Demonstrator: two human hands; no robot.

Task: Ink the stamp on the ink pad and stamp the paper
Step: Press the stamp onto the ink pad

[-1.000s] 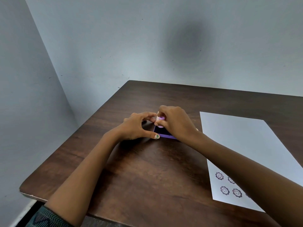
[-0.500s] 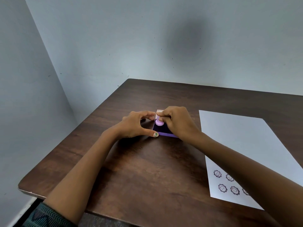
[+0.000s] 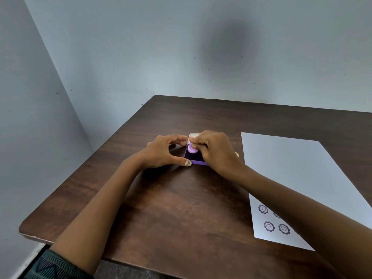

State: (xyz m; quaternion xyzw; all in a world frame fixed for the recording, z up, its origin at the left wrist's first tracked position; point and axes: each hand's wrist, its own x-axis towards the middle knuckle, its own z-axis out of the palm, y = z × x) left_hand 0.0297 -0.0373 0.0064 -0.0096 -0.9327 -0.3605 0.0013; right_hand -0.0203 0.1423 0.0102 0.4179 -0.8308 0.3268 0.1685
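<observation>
A small purple ink pad with a dark inked surface lies open in the middle of the brown table; its pale lid stands up behind it. My right hand pinches a round lilac stamp, which rests down on the pad. My left hand steadies the pad's left side, thumb at the near corner and forefinger at the far one. To the right lies the white paper, bearing several flower-face prints near its front-left corner, some hidden by my right forearm.
Grey walls meet in a corner behind and to the left of the table. The table's near edge runs along the bottom left. A small yellowish object peeks out behind my right hand.
The stamp has come down onto the pad and the lid now shows behind the fingers. Both hands stay at the pad; the view shifted slightly.
</observation>
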